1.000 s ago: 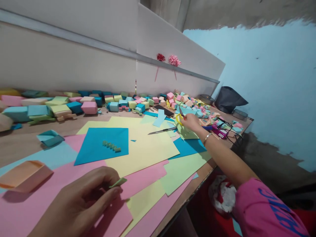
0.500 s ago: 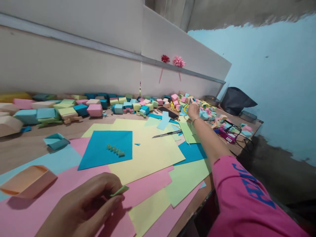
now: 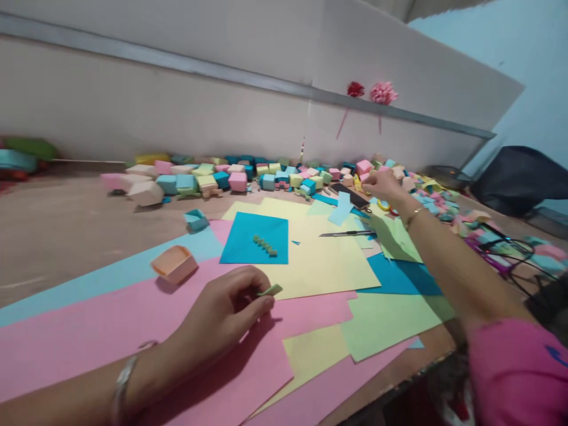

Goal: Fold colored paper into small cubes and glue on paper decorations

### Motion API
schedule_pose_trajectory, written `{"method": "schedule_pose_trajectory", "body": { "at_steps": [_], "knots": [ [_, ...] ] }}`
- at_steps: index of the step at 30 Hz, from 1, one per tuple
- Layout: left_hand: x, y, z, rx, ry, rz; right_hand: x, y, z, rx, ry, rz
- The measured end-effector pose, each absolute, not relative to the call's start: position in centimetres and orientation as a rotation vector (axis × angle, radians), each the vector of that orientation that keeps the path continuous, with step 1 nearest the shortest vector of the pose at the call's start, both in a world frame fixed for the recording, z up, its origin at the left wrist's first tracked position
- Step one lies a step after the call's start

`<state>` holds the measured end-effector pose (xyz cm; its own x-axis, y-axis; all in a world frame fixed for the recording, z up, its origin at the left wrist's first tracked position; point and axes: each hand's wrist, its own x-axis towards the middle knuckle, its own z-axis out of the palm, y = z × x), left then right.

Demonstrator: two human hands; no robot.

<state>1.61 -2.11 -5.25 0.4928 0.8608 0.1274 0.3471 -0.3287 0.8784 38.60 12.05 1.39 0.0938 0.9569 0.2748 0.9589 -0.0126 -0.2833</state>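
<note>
My left hand (image 3: pixel 235 305) is closed, pinching a small folded strip of green paper (image 3: pixel 271 290) between thumb and forefinger above the pink sheet (image 3: pixel 177 319). My right hand (image 3: pixel 387 184) reaches to the back of the desk, its fingertips close to a small yellow object (image 3: pixel 357 183). Blur hides whether it grips anything. Below that hand lies a yellow ring-shaped handle (image 3: pixel 384 205). A zigzag-folded green strip (image 3: pixel 265 245) rests on the blue square of paper (image 3: pixel 252 228). To its right is a craft knife (image 3: pixel 346 234) on the yellow sheet (image 3: pixel 310 272).
Many folded paper boxes (image 3: pixel 237 181) line the back wall. An orange paper box (image 3: pixel 174 264) and a teal one (image 3: pixel 196 219) stand at left. A phone (image 3: pixel 350 195), a black bag (image 3: pixel 517 180) and dark cables (image 3: pixel 510 248) are at right.
The view has swung left. My right hand has moved left off the yellow ring handle toward the small yellow object. My left hand still pinches the green strip.
</note>
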Motion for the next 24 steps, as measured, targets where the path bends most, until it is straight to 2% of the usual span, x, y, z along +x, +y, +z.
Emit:
{"method": "schedule_pose_trajectory", "body": {
  "at_steps": [2, 4, 5, 8, 15, 21, 24],
  "knots": [
    [1.6, -2.3, -5.2, 1.909, 1.008, 0.813, 35.1, 9.8, 2.0, -1.806, -2.022, 0.195],
    [1.6, -2.5, -5.1, 1.946, 1.002, 0.85, 31.0, 6.3, 2.2, -1.316, -2.232, 0.659],
    [1.6, -2.7, -5.0, 1.974, 1.0, 0.865, 28.9, 4.4, 2.0, -1.139, -2.305, 0.783],
    [1.6, -3.0, -4.9, 2.062, 1.003, 0.905, 23.9, -0.3, 0.8, -0.926, -2.431, 0.888],
    [1.4, -3.2, -5.0, 2.122, 0.985, 0.928, 21.4, -2.1, -1.7, -0.942, -2.222, 0.817],
    [1.3, -3.0, -4.8, 1.99, 0.94, 0.953, 21.6, -1.9, -3.3, -1.047, -1.824, 1.285],
    [1.3, -2.8, -4.9, 2.004, 0.903, 0.948, 21.3, -2.1, -3.9, -1.077, -1.784, 1.377]
  ]
}}
